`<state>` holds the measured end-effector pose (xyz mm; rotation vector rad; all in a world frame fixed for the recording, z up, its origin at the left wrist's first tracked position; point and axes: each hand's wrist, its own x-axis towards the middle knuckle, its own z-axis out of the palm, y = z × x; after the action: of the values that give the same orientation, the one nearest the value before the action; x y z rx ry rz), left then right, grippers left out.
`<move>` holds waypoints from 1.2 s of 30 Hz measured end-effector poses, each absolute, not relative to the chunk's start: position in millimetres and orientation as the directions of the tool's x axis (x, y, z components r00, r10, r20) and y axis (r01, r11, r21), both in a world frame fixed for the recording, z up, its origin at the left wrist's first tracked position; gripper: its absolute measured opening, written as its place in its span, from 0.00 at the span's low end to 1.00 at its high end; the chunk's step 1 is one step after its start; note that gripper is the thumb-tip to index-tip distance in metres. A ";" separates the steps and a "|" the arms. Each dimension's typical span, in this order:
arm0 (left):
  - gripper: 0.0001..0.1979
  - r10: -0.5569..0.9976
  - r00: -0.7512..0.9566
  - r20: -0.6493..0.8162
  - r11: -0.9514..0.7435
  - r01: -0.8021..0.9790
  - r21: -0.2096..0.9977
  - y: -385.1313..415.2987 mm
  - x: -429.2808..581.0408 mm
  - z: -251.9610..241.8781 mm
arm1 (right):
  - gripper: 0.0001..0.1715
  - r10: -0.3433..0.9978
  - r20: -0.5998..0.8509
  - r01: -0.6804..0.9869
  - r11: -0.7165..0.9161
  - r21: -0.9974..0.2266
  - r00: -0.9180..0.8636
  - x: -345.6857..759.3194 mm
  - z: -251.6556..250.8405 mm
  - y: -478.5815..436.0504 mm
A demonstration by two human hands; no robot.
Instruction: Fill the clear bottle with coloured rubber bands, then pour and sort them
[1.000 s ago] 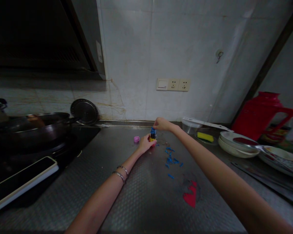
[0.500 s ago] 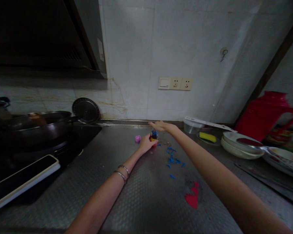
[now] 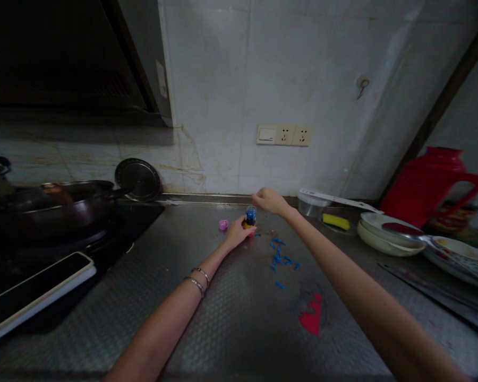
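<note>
Clear jar [image 3: 250,213]: stands upright on the steel counter [image 3: 223,331], near the wall; serves as centre of the clock here, with 12 toward the wall; shows blue at the top, dark below, then yellow, and red near the base.
Left hand [image 3: 236,232]: closes around the lower part of the jar from 8 o'clock, thumb nearest the viewer; wears two bracelets [image 3: 198,285] on the forearm behind, toward 7 o'clock.
Right hand [image 3: 270,200]: hangs just beside the jar's mouth, between 1 and 2 o'clock, apart from the glass; bends its fingers inward, fingertips close together; cannot tell whether pinching something or bare.
Pink cap-like piece [image 3: 223,225]: lies near the left hand, about 9 o'clock.
Blue scraps [image 3: 278,257]: lie scattered at 5 o'clock, mostly bunched, with one strip nearer the viewer.
Red jagged piece [image 3: 311,315]: lies flat, farther out at 5 o'clock.
Yellow sponge [image 3: 335,221]: rests at 3 o'clock, just beside a clear plastic tub [image 3: 310,208].
Stacked bowls [image 3: 390,245]: sit beyond, between 3 and 4 o'clock.
Red thermos jug [image 3: 426,183]: stands behind the bowls, between 2 and 3 o'clock.
Dark pan [image 3: 71,215]: sits on the hob, well apart at 9 o'clock.
</note>
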<state>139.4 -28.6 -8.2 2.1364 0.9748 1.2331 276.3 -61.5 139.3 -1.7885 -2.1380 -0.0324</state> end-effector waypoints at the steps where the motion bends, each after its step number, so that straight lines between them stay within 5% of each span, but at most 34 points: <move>1: 0.17 0.775 0.340 0.532 -0.629 0.338 0.700 -28.4 139.4 -8.3 | 0.29 0.941 0.313 0.956 0.199 -0.215 -0.125 283.4 137.4 -62.4; 6: 0.17 0.789 0.337 0.514 -0.609 0.319 0.726 -28.9 139.9 -7.7 | 0.17 0.938 0.337 0.925 0.200 -0.323 -0.085 317.0 96.8 -66.3; 14: 0.17 0.779 0.347 0.522 -0.621 0.319 0.716 -31.6 139.4 -5.4 | 0.20 0.948 0.186 0.860 0.312 -0.404 -0.257 311.4 18.5 -66.9; 28: 0.18 0.779 0.346 0.522 -0.623 0.334 0.708 -30.8 139.5 -6.0 | 0.23 0.972 0.161 0.848 0.231 -0.476 -0.174 328.9 15.2 -59.2; 36: 0.19 0.792 0.337 0.509 -0.607 0.344 0.716 -28.5 139.8 -8.0 | 0.20 0.988 0.025 0.833 0.140 -0.535 -0.150 368.4 13.2 -75.9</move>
<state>139.8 -28.5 -8.0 2.1166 0.9931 1.2115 368.4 -75.9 13.2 -1.7514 -2.0518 0.5718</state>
